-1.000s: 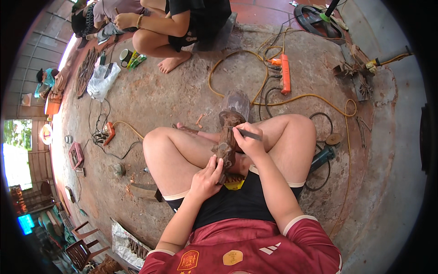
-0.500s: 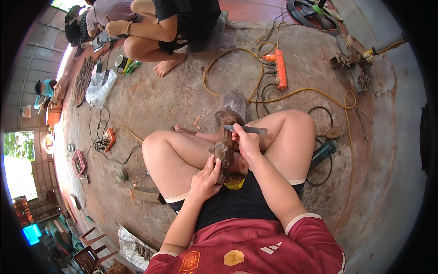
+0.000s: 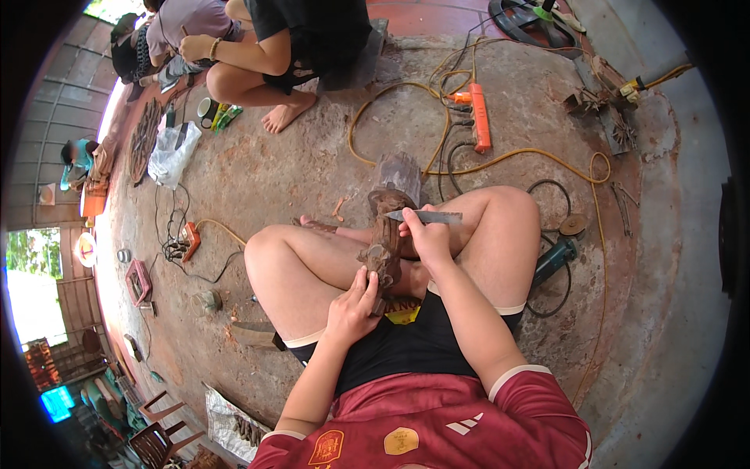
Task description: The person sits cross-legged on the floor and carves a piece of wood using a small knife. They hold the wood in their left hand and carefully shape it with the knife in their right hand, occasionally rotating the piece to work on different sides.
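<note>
Between my bent knees lies a dark brown carved wooden piece [image 3: 380, 254] with a knobby, uneven surface. My left hand [image 3: 354, 307] grips its near end, thumb and fingers pressed on the wood. In my right hand [image 3: 426, 237] is a knife [image 3: 441, 217] with a flat grey blade, held crosswise above the far part of the carving. The blade's pointed tip is at the wood's right side; whether it touches, I cannot tell. The carving's far end lies against a greyish wooden block [image 3: 399, 173].
An orange power strip [image 3: 480, 117] with a looping yellow cord lies ahead. A dark green power tool [image 3: 555, 262] is beside my right knee. Left of me are a broad blade [image 3: 256, 334] and a plastic bag [image 3: 173, 154]. Another person [image 3: 273, 66] squats at the far left.
My right hand and the knife have shifted slightly to the right and away from me, and the blade lies more level. My left hand stays in place on the carving.
</note>
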Action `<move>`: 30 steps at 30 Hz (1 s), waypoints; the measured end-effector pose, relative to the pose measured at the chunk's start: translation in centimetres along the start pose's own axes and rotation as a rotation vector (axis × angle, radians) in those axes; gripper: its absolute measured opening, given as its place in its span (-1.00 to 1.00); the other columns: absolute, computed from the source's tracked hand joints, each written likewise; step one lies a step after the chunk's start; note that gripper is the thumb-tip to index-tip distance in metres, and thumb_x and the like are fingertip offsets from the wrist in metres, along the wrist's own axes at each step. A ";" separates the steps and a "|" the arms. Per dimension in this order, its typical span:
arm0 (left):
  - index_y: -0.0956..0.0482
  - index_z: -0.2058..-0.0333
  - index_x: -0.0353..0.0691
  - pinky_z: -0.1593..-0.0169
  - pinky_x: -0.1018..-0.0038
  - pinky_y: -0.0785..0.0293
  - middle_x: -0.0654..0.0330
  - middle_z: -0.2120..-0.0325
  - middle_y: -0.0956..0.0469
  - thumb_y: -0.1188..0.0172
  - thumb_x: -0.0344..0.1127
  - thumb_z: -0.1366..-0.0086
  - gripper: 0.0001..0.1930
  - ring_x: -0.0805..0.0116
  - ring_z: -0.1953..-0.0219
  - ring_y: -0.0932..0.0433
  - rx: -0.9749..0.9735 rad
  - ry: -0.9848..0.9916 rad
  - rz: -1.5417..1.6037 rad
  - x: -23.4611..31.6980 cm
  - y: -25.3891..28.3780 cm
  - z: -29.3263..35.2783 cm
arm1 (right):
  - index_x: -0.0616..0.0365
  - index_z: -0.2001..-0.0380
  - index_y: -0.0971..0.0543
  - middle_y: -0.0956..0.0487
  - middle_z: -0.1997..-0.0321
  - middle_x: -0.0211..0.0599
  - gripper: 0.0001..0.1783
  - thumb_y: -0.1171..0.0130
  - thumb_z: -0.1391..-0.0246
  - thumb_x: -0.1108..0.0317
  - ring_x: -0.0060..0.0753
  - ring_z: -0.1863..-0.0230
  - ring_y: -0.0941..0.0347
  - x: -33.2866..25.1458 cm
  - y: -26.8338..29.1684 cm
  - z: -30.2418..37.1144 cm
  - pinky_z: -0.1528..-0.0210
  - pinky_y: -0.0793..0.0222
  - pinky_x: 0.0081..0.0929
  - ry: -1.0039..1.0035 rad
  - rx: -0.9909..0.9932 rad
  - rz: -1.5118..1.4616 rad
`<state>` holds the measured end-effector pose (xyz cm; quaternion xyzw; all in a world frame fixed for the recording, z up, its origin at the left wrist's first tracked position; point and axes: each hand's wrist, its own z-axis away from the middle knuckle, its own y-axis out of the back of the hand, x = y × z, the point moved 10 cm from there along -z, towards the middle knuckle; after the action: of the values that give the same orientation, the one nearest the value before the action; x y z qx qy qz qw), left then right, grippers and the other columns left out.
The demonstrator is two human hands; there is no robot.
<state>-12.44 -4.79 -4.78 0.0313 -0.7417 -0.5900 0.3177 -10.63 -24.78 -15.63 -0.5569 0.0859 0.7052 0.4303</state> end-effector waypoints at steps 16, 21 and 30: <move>-0.28 -0.29 -0.40 0.15 0.27 -0.65 -0.35 -0.15 -0.42 -0.49 -0.37 0.29 0.04 -0.04 0.12 -0.68 0.054 -0.007 -0.017 -0.2 0.2 0.1 | 0.14 0.39 -0.47 -0.65 0.41 -0.25 -0.85 -0.19 -0.26 0.39 -0.49 0.51 -0.54 3.1 -1.0 0.3 0.44 -0.50 -0.50 -0.066 -0.015 -0.134; -0.26 -0.31 -0.38 0.15 0.27 -0.65 -0.34 -0.17 -0.41 -0.49 -0.36 0.28 0.05 -0.04 0.13 -0.68 0.042 -0.008 -0.029 0.0 0.0 0.1 | 0.14 0.35 -0.43 -0.64 0.39 -0.22 -0.82 -0.22 -0.26 0.35 -0.52 0.48 -0.56 3.9 -0.3 -0.5 0.43 -0.52 -0.55 -0.214 -0.015 -0.353; -0.27 -0.30 -0.38 0.18 0.27 -0.65 -0.33 -0.17 -0.42 -0.48 -0.35 0.27 0.03 -0.04 0.16 -0.69 0.036 -0.015 -0.041 -0.2 -0.1 0.2 | 0.22 0.30 -0.44 -0.64 0.33 -0.23 -0.84 -0.24 -0.19 0.47 -0.43 0.39 -0.65 -1.4 -1.6 -1.8 0.44 -0.57 -0.54 -0.159 -0.333 0.081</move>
<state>-12.37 -4.54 -4.98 0.0477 -0.7539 -0.5829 0.2993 -8.25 -25.57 -14.48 -0.5591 -0.0438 0.7681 0.3091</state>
